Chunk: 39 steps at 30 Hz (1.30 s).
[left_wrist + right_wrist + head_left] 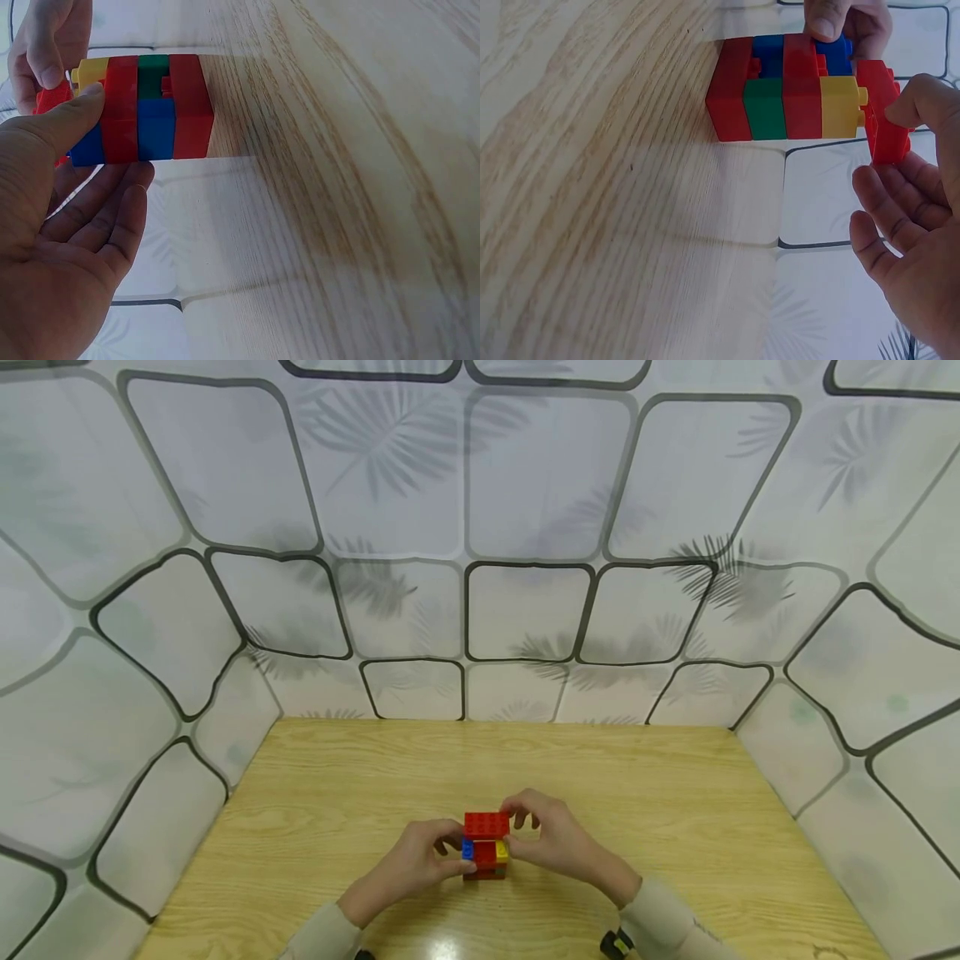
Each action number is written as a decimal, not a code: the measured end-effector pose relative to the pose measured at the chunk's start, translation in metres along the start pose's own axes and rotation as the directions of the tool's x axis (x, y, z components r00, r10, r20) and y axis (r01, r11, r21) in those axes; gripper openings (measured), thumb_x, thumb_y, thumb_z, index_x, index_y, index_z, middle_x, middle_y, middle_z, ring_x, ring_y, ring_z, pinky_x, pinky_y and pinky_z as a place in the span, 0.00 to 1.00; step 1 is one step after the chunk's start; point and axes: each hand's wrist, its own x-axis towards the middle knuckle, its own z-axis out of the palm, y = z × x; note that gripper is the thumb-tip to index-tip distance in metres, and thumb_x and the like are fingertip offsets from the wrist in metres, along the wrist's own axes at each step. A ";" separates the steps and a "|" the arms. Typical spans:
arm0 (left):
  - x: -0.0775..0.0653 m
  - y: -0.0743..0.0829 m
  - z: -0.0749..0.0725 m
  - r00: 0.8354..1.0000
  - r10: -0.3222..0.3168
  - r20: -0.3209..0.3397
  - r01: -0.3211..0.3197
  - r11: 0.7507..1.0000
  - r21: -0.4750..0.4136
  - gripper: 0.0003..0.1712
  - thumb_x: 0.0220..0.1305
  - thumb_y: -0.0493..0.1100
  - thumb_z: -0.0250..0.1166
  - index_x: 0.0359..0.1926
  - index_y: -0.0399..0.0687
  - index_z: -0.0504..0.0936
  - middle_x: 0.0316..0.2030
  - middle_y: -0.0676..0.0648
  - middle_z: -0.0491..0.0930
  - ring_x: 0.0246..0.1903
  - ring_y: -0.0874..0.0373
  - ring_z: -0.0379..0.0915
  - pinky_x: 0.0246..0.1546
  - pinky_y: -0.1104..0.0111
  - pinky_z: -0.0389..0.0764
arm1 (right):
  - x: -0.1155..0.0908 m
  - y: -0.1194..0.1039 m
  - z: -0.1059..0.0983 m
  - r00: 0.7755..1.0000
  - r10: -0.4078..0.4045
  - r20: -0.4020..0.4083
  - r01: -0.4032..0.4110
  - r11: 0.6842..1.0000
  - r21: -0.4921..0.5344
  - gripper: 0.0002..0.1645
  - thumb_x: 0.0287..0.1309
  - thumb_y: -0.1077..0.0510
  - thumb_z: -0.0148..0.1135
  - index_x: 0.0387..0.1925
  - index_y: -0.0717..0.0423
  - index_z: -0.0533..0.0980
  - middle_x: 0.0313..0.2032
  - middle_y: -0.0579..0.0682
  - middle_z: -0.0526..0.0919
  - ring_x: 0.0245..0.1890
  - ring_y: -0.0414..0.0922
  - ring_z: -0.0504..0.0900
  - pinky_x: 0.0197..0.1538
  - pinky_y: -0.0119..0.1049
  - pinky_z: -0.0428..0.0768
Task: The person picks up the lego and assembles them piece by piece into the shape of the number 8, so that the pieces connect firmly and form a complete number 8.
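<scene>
A stack of toy building bricks stands upright on the wooden table. Its bottom layer is a red brick (pixel 729 94); above that sit a blue brick (pixel 156 129) and a green brick (pixel 765 110) side by side. Another red brick (pixel 121 112) comes over them, then a blue and a yellow brick (pixel 838 107). My left hand (pixel 412 862) grips the upper stack, thumb on its near side and fingers behind. A loose-looking red brick (pixel 883 105) is pinched by my right hand (pixel 558 837), slightly tilted, right at the yellow brick's studs.
The wooden table (pixel 360 768) extends around the stack on every side. Patterned white panels (pixel 525 610) with dark outlines and leaf prints rise at its back and both sides. A dark wrist device (pixel 617 943) shows by the right sleeve.
</scene>
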 end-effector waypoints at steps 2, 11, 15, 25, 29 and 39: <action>0.000 -0.001 0.000 1.000 0.001 -0.001 -0.001 1.000 -0.003 0.15 0.64 0.49 0.77 0.49 0.52 0.88 0.44 0.52 0.90 0.42 0.56 0.87 0.40 0.72 0.82 | -0.001 -0.001 0.001 1.000 -0.004 0.001 0.004 1.000 0.005 0.19 0.60 0.60 0.74 0.51 0.45 0.80 0.43 0.38 0.84 0.40 0.39 0.81 0.42 0.33 0.80; 0.000 -0.001 0.001 1.000 0.011 -0.010 -0.011 1.000 -0.006 0.14 0.63 0.48 0.78 0.46 0.52 0.87 0.42 0.52 0.90 0.41 0.56 0.87 0.40 0.73 0.82 | -0.005 -0.003 0.001 1.000 0.000 0.016 0.000 1.000 0.017 0.21 0.58 0.62 0.74 0.52 0.45 0.80 0.44 0.39 0.84 0.40 0.39 0.82 0.42 0.32 0.80; 0.001 -0.002 0.001 1.000 0.023 -0.013 -0.023 1.000 0.001 0.14 0.62 0.47 0.79 0.46 0.51 0.87 0.42 0.52 0.90 0.41 0.58 0.87 0.40 0.73 0.82 | -0.006 -0.003 0.002 0.999 -0.024 0.024 0.023 1.000 0.017 0.21 0.57 0.62 0.74 0.52 0.44 0.80 0.44 0.38 0.85 0.40 0.37 0.81 0.42 0.31 0.79; 0.002 0.000 0.001 1.000 0.010 0.005 -0.010 1.000 -0.002 0.17 0.63 0.47 0.78 0.51 0.51 0.87 0.45 0.53 0.90 0.43 0.59 0.86 0.41 0.72 0.82 | -0.008 -0.001 0.004 0.996 -0.077 0.043 0.077 0.997 0.012 0.23 0.57 0.63 0.74 0.52 0.43 0.79 0.44 0.38 0.85 0.39 0.33 0.79 0.41 0.30 0.79; 0.002 0.000 0.001 1.000 0.011 0.000 -0.011 1.000 0.004 0.17 0.63 0.47 0.78 0.50 0.51 0.87 0.45 0.53 0.90 0.42 0.57 0.87 0.41 0.73 0.82 | -0.008 -0.001 0.004 0.996 -0.079 0.044 0.078 0.997 0.014 0.23 0.57 0.63 0.74 0.52 0.43 0.79 0.44 0.38 0.84 0.39 0.33 0.78 0.41 0.30 0.78; 0.000 -0.001 0.002 0.999 0.048 -0.011 -0.048 0.999 0.022 0.17 0.64 0.50 0.77 0.51 0.53 0.87 0.45 0.53 0.90 0.42 0.63 0.85 0.41 0.71 0.83 | -0.008 -0.001 0.003 0.995 -0.084 0.054 0.085 0.996 0.000 0.23 0.56 0.63 0.75 0.52 0.44 0.79 0.43 0.38 0.84 0.39 0.39 0.81 0.41 0.32 0.79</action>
